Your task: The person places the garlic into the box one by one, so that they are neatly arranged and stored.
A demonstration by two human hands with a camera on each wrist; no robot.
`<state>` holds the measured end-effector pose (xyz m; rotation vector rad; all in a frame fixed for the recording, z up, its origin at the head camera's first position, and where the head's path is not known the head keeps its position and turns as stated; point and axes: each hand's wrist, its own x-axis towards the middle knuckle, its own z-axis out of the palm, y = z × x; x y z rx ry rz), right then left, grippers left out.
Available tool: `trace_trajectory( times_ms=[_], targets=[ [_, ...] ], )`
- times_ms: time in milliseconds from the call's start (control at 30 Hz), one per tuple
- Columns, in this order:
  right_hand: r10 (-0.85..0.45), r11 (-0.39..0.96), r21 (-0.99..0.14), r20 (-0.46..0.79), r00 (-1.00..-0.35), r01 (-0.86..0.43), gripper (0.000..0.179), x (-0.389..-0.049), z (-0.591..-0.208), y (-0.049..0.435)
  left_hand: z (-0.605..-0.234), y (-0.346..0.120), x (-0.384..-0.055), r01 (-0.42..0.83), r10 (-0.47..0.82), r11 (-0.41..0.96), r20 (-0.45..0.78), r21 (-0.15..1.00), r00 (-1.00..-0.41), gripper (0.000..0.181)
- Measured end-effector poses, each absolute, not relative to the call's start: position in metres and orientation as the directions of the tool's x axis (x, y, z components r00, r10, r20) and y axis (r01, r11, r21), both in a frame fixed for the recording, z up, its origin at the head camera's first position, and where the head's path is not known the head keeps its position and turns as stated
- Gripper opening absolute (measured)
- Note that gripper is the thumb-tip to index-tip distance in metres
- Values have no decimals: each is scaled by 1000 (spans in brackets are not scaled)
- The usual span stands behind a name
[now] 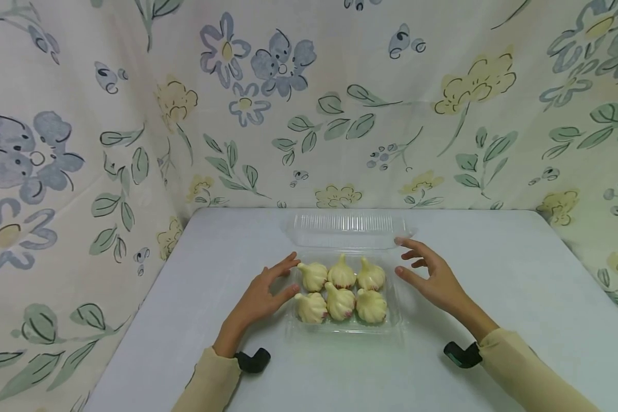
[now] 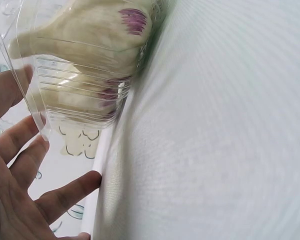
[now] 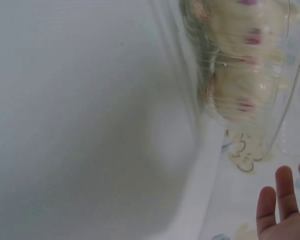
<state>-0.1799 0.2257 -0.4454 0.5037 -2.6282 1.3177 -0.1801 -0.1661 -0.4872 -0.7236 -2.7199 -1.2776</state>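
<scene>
Several garlic bulbs (image 1: 341,303) sit in two rows of three in a clear plastic box (image 1: 394,317) on the table. Its clear ribbed lid (image 1: 347,229) lies folded back, away from me. My left hand (image 1: 260,294) is at the box's left side, thumb and fingers spread, fingertips right at the rim; in the left wrist view the fingers (image 2: 70,197) look loosely extended beside the clear wall. Off the right side, my right hand (image 1: 435,280) hovers with its fingers apart and nothing in it. The right wrist view shows its fingers (image 3: 286,192) below the box's edge.
A white table (image 1: 494,257) carries the box near its middle. Floral curtains (image 1: 309,143) hang behind the table and along its left and right sides. A dark wrist strap with a small camera (image 1: 254,360) is on the left wrist, and a matching camera (image 1: 462,355) on the right.
</scene>
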Motion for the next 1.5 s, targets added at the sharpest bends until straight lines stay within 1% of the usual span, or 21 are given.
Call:
trace_trajectory(
  times_ms=[133, 267, 333, 500, 600, 767, 900, 1033, 1200, 1333, 1433, 1500],
  targets=[
    [-216, 563, -760, 242, -946, -324, 52, -173, -448, 227, -486, -165, -180, 431, 390, 550, 236, 716, -890, 58],
    [-218, 554, -772, 226, -949, -311, 53, -167, -452, 227, -486, -166, -178, 419, 386, 552, 224, 721, -895, 57],
    [-219, 552, -771, 231, -948, -316, 56, -164, -454, 228, -486, -166, -178, 401, 376, 553, 211, 730, -902, 57],
    [-233, 546, -750, 292, -928, -373, 64, -158, -459, 229, -486, -167, -177, 344, 337, 573, 168, 744, -926, 71],
    [-250, 519, -747, 331, -910, -415, 65, -156, -462, 230, -487, -167, -178, 340, 335, 572, 166, 747, -927, 76],
    [-259, 504, -760, 320, -911, -411, 60, -154, -468, 231, -488, -167, -180, 338, 337, 539, 170, 771, -926, 70],
    [-270, 505, -761, 309, -912, -407, 62, -152, -473, 234, -489, -170, -180, 337, 354, 498, 168, 799, -920, 61],
    [-283, 501, -761, 308, -909, -413, 63, -150, -477, 237, -487, -175, -181, 354, 399, 438, 174, 826, -900, 55],
    [-297, 489, -763, 311, -903, -424, 62, -148, -478, 237, -477, -182, -180, 305, 434, 366, 128, 879, -892, 51],
    [-303, 492, -755, 318, -898, -433, 59, -148, -478, 237, -467, -186, -180, 278, 440, 327, 115, 903, -891, 47],
    [-306, 494, -756, 311, -900, -429, 59, -147, -477, 238, -460, -186, -180, 254, 449, 336, 83, 907, -890, 49],
    [-310, 492, -761, 301, -902, -423, 57, -146, -476, 239, -457, -185, -179, 234, 463, 364, 43, 901, -885, 56]
  ],
)
